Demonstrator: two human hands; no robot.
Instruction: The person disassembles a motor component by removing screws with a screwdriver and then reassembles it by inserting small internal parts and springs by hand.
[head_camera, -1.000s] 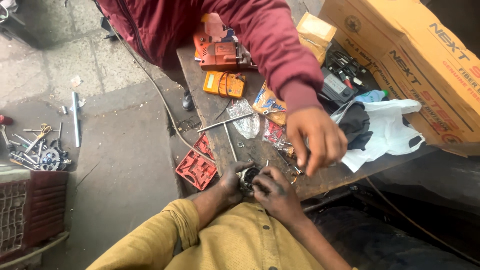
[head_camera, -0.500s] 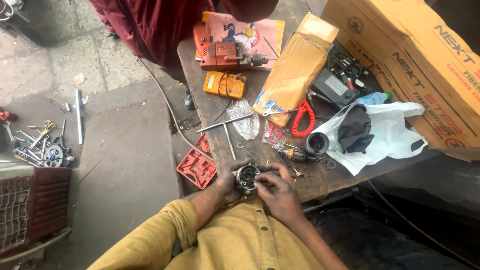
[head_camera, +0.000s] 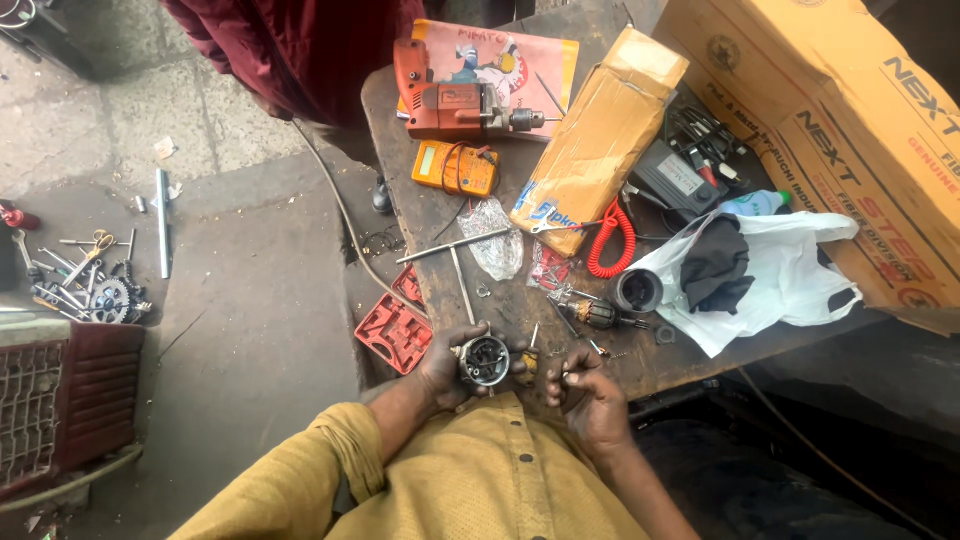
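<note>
While pressed close against the near edge of the worn wooden bench (head_camera: 440, 260), left hand (head_camera: 445, 368) clasped around a small round metal motor housing (head_camera: 484, 360), open face up; right hand (head_camera: 590, 395) just beside it, fingers curled shut on something too small to tell; armature (head_camera: 592, 315), black cylinder (head_camera: 637, 291) and red coiled cord (head_camera: 608, 240) lying further back on the bench

Flat, even daylight; no hard shadows. Bright overall, dim along the lower right edge. Mild sheen on the white plastic bag (head_camera: 790, 275). Wide-angle bend at the frame edges. Centre fairly sharp; small parts on the workbench (head_camera: 640, 365) slightly soft.
</note>
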